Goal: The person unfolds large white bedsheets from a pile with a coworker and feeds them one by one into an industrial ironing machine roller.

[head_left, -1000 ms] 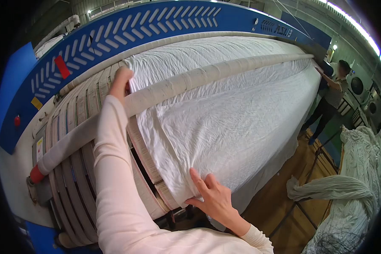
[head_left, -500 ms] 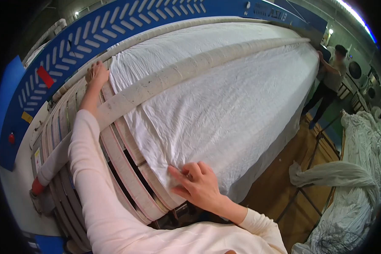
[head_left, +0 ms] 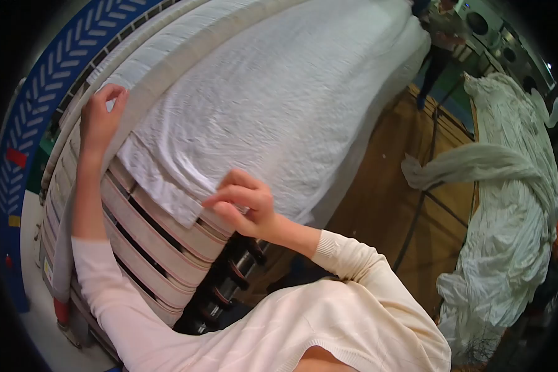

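A white sheet [head_left: 273, 105] lies spread over the cream belts [head_left: 149, 229] of a large blue-sided machine. Its near left edge is creased and partly doubled over. At upper left, my left hand [head_left: 102, 121] hovers near the long pale roller or padded bar [head_left: 167, 65], fingers loosely bent and nothing visible in them. Close by the sheet's near corner is my right hand [head_left: 248, 201], its fingers curved and the thumb apart. Whether its fingertips touch the cloth is hard to tell.
Rumpled whitish cloth [head_left: 511, 229] is heaped on the right, with one length hanging leftward. A brown surface [head_left: 372, 198] crossed by dark bars lies between heap and machine. Another person [head_left: 443, 40] stands at the far end. A dark shaft with rings [head_left: 229, 282] runs below the belts.
My view has tilted down and turned right. Both hands have come away from where they lay on the sheet's edge. The hanging cloth and the other person appear further left and higher.
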### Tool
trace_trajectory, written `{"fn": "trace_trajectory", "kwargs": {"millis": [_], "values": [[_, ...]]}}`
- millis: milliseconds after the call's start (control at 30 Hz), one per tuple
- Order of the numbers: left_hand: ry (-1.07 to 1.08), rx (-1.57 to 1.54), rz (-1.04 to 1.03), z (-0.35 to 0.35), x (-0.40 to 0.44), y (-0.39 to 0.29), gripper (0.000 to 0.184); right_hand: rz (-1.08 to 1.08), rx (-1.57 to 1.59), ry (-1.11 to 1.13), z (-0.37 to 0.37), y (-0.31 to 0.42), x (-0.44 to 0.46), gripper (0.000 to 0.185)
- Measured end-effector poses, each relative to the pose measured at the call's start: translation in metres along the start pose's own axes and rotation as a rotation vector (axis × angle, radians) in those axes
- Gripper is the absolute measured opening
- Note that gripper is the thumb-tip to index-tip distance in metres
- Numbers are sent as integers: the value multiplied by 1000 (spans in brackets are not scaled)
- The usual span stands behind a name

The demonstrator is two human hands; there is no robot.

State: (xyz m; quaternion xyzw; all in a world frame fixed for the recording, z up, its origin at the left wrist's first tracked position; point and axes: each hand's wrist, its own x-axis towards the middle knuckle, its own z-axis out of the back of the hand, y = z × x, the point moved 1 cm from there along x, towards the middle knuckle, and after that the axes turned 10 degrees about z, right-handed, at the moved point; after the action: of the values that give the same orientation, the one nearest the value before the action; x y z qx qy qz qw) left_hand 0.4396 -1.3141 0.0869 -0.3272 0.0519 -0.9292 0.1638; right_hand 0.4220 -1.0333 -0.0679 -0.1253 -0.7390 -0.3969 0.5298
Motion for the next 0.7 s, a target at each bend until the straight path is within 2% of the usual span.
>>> {"fn": "trace_trajectory", "kwargs": {"millis": [67,100,167,200,233,300,333,367,433,467,500,567,633,700], "values": [[113,-209,89,15,-53,-82,17,-51,-109,32,26,16,-36,10],[104,-248,-61,15,-82,-104,13,-77,-160,52,40,24,-57,10],[213,-459,-242,5,-145,-136,10,-309,-261,1,65,31,-103,17],[315,-491,-202,-8,-182,-142,12,-488,-296,-78,77,35,-128,19],[535,-449,-120,-10,-206,-160,10,-660,-332,-166,90,41,-150,21],[705,-692,294,-56,-260,-154,30,-823,-404,-210,111,60,-177,19],[646,-733,382,-85,-288,-144,44,-902,-452,-251,122,69,-187,19],[599,-776,464,-114,-311,-131,59,-897,-504,-252,129,77,-194,20],[445,-876,479,-167,-329,-120,68,-902,-612,-265,141,91,-208,24],[491,-1023,550,-184,-329,-124,68,-891,-676,-220,148,98,-218,27],[438,-1204,578,-196,-320,-135,59,-858,-675,-258,151,101,-222,27],[626,-1090,857,-197,-300,-136,49,-788,-651,-295,153,108,-229,26],[379,-1038,728,-229,-312,-111,42,-825,-678,-266,166,118,-230,26],[467,-965,715,-196,-305,-114,45,-807,-693,-250,193,126,-227,27]]}}
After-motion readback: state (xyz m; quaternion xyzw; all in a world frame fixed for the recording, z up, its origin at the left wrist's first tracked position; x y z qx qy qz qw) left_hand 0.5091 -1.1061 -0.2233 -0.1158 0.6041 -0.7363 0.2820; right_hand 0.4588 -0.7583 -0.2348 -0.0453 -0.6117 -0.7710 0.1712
